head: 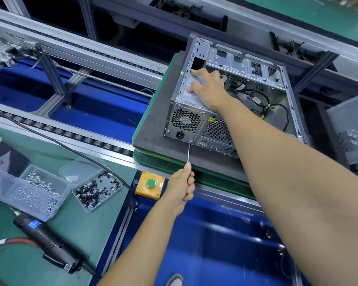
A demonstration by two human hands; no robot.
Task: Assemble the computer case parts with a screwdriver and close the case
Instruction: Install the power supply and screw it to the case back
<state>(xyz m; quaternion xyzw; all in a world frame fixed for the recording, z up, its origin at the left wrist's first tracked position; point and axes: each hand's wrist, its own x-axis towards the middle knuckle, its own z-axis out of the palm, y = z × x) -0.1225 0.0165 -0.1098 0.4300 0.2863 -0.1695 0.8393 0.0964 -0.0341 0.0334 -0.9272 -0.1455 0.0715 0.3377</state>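
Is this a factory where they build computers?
Probably yes, an assembly line. A grey metal computer case, open on top, sits on a dark pallet on a long roller conveyor. Clear plastic tubs of screws and a black electric screwdriver lie on the green bench.

the left hand is curled tight in a fist, its forearm reaching up from the near edge. the right hand lies far out, fingers spread flat, arm stretched long.
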